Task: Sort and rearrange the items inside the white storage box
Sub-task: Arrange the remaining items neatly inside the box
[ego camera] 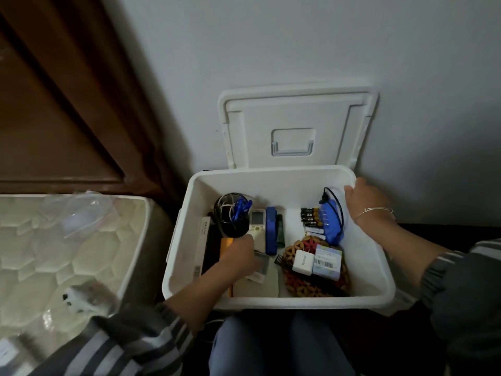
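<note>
1. Your knees [244,346] are at 6 o'clock, and the white storage box [271,185] stands open just past them, its lid [298,115] propped against the wall at 12.
2. Your right hand [366,204] curls its fingers over the box rim at 2 o'clock.
3. Your left hand [238,256] is inside at 8 o'clock, knuckles up over a grey packet [262,263]. Whether its fingers grip anything cannot be told.
4. Batteries [311,221] lie at 2 o'clock inside the box, and a remote [257,226] lies at 10.
</note>
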{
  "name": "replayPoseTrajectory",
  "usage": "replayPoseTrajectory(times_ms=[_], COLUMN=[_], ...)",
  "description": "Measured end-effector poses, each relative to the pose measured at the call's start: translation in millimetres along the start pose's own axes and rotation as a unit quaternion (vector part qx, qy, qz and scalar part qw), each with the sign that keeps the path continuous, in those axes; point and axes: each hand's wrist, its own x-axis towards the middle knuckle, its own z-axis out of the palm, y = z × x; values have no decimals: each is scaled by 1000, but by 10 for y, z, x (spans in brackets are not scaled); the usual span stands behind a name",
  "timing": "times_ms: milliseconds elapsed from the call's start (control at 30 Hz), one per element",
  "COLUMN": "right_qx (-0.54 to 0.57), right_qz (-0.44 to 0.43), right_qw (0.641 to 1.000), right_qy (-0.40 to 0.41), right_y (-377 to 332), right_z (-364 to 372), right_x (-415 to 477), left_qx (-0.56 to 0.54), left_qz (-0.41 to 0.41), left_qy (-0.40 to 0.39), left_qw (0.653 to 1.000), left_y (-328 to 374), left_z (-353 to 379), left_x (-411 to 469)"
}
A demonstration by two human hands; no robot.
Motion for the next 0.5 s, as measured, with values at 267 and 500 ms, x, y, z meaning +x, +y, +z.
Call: replayPoseTrajectory(times_ms=[267, 500], right_qx=[-21, -20], right_qz=[10, 4], right_qw=[1000, 999], right_qy=[18, 24], right_y=[-19, -15], right_z=[-27, -23], right_x=[-53, -66], left_qx=[65, 43], left_qz=[-76, -50], left_qy=[3, -15], left_qw=[995, 998], left_y=[186, 46], left_z=[293, 258], left_x=[192, 281])
